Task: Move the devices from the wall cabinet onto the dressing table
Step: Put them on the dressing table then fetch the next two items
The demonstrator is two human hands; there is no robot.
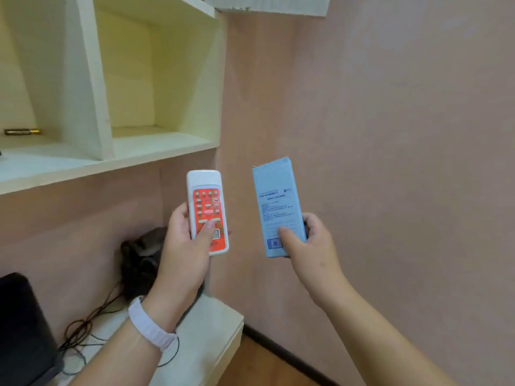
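White and orange, the remote control point(207, 211) stands nearly upright in the left hand point(185, 246), whose fingers wrap its back while the thumb point(206, 231) presses on the orange button panel, so the grip is clamped on it. Just beside it, apart by a narrow gap, the pale blue box point(277, 204) with printed text is held upright in the right hand point(309, 246), thumb on its front face and fingers curled behind its lower part. Both items are in the air in front of the pink wall point(390, 135), below and to the right of the cream wall cabinet point(92, 87). In the cabinet's left compartment a small battery point(22, 131) lies on the shelf. A white band point(150, 325) circles the left wrist. Below the hands is the pale dressing table point(211, 330), with dark cables point(83, 330) and a black object point(22, 330) at its left.
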